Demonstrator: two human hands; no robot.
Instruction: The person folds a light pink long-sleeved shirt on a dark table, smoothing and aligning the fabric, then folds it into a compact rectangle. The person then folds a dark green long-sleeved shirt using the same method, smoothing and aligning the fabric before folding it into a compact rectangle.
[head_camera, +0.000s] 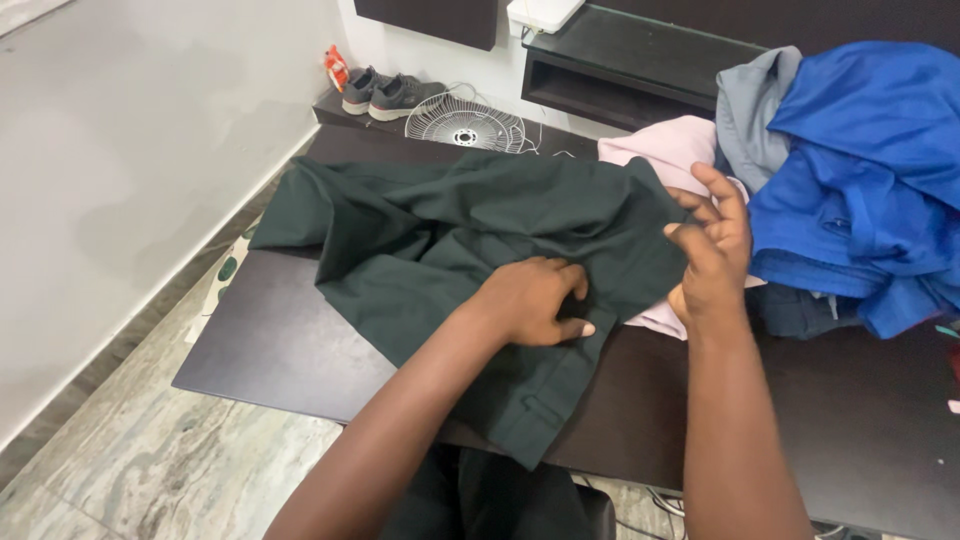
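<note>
Table: dark brown tabletop (270, 340) fills most of the view, its near edge running over a grey marbled floor (150, 460), with a white wall (120, 150) to the left.
Green garment: dark green trousers (440, 230) lie spread and rumpled across the middle of the table, one leg reaching toward the left edge, another part hanging over the near edge.
Clothes pile: a heap at the right of the table, just beside the trousers, with a bright blue garment (870, 160) on top, a grey one (750, 110) behind it and a pale pink one (670, 150) partly under the green cloth.
Shelf: a dark shelf unit (620, 60) stands beyond the table (a white box sits on its top edge).
Fan guard: a white wire fan grille (465, 125) lies just past the far edge of the table.
Shoes: a pair of grey trainers (385, 93) rests on a low ledge near the wall.
Left hand: left hand (530, 300) lies palm down on the trousers, fingers curled and pressing a fold of the green cloth flat.
Right hand: right hand (710, 245) is raised at the right edge of the trousers, fingers bent and pinching the green fabric's edge, lifting it beside the pink garment.
</note>
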